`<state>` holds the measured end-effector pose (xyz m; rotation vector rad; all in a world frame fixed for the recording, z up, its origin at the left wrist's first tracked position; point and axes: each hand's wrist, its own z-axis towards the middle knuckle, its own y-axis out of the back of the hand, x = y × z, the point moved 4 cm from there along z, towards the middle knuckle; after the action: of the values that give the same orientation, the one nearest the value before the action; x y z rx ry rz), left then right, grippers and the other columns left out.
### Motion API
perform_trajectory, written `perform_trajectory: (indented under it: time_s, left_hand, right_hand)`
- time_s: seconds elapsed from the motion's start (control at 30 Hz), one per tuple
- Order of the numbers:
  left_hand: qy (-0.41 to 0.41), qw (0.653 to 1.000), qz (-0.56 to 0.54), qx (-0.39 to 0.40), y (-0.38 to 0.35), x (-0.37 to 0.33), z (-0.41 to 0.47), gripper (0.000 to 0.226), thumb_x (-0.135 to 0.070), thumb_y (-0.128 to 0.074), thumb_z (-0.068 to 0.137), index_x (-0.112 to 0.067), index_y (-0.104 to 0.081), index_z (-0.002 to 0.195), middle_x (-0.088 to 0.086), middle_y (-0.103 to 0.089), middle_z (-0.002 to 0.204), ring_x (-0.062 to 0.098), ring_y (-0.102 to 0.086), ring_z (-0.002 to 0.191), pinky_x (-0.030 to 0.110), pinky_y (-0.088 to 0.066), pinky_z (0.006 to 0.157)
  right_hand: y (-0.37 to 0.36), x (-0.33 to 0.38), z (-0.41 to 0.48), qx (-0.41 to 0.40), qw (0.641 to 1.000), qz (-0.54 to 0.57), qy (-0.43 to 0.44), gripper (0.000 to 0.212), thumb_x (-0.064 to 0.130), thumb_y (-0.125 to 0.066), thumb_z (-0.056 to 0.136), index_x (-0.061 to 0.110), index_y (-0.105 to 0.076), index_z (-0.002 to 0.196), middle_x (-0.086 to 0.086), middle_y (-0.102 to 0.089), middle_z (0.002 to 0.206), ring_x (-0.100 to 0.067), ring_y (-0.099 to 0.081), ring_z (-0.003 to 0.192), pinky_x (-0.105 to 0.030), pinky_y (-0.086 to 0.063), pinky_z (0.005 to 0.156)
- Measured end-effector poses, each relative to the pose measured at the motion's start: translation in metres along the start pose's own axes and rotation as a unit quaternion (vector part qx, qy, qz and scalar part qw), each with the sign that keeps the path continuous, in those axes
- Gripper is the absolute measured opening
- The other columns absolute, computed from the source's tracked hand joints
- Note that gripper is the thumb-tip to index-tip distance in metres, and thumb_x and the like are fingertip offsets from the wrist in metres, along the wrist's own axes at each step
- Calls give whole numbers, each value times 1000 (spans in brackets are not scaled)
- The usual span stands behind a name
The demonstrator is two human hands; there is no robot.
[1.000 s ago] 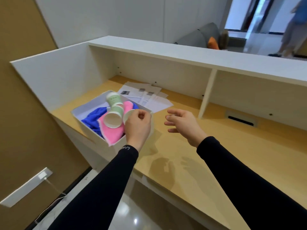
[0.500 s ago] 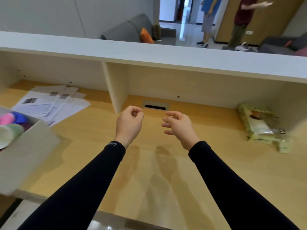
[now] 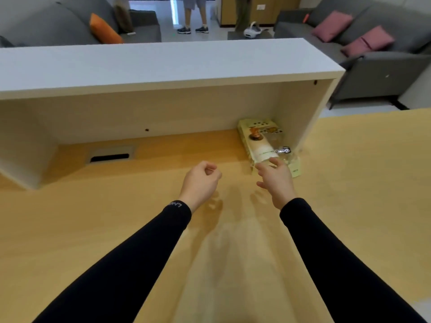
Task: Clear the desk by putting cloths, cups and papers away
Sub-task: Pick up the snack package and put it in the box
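Packet [image 3: 261, 136] at one o'clock looks light, crinkly, slippery; pinch its near end. Left hand [image 3: 200, 180] clenched empty, right hand [image 3: 276, 181] released near it.

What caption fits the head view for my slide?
Right hand reaches for a yellow-green packet on the wooden desk; left hand empty.

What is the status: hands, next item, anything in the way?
Left hand curled, empty. Right hand open, fingers at near end of green packet; contact unclear. Nothing else nearby on desk.
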<state>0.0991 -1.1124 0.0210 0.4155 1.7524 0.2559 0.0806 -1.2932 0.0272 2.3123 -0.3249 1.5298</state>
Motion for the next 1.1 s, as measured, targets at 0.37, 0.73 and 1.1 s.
perform_trajectory:
  time_s: [0.37,0.73,1.1]
  left_hand:
    - [79,990,1,112,-76,-10,92,46,-33,-55,88,-16,-47,130,3,-59,119,19,-60,104,39,-53,90]
    - [209,936,-220,178,-122,-1,145,35,-33,-50,93,-12,-57,120,2,-64,96,14,-59,79,26,-48,70]
    - [155,963,-218,38,-21,9,90,56,-53,-52,87,-18,-49,130,3,-61,116,20,-60,98,37,-50,88]
  right_hand:
    - [30,-34,95,-100,989,74,-77,94,39,-75,73,14,-22,147,-7,-47,140,-25,-50,122,-46,-42,104]
    - [-11,-41,141,-110,992,65,-10,54,19,-84,65,23,-46,103,5,-61,97,-16,-61,94,-33,-50,86]
    - [-30,-10,82,68,991,106,39,69,2,-84,59,32,-54,114,-4,-60,118,-27,-65,100,-39,-58,76]
